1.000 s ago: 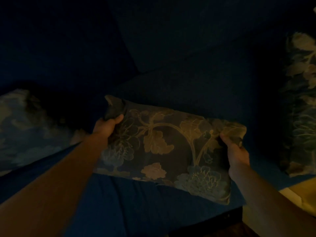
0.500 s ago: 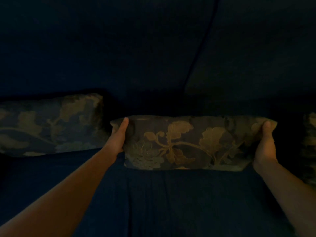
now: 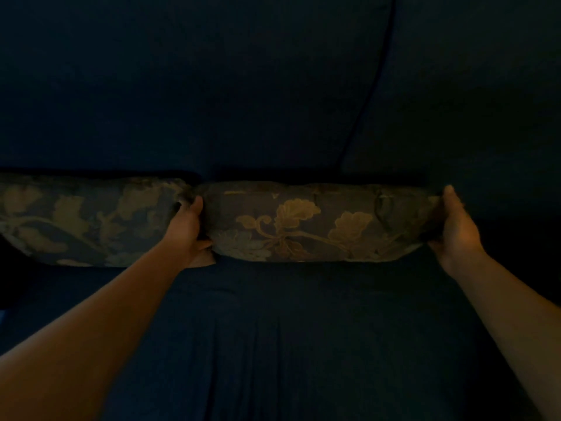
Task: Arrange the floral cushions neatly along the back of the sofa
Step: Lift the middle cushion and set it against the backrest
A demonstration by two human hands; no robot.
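**Cushion Pushed Back Into Its Place**

A moment before, the person held the middle floral cushion (image 3: 318, 223) up in front of the seat, away from the back. It had now moved to the rear of the dark blue sofa (image 3: 273, 344), sitting at about 12 o'clock from the person, right against the backrest (image 3: 212, 86).

The left hand (image 3: 188, 229) was closed around the cushion's left end. The right hand (image 3: 455, 226) was wrapped around its right end. Both hands gripped it.

At 9 o'clock sat another floral cushion (image 3: 88, 220). The two cushions now touched, with the left hand squeezed between them. They made one line along the back.

This probably meant the cushion was nearly placed. The hands likely only had to let go. It was too dark to see anything at 3 o'clock.
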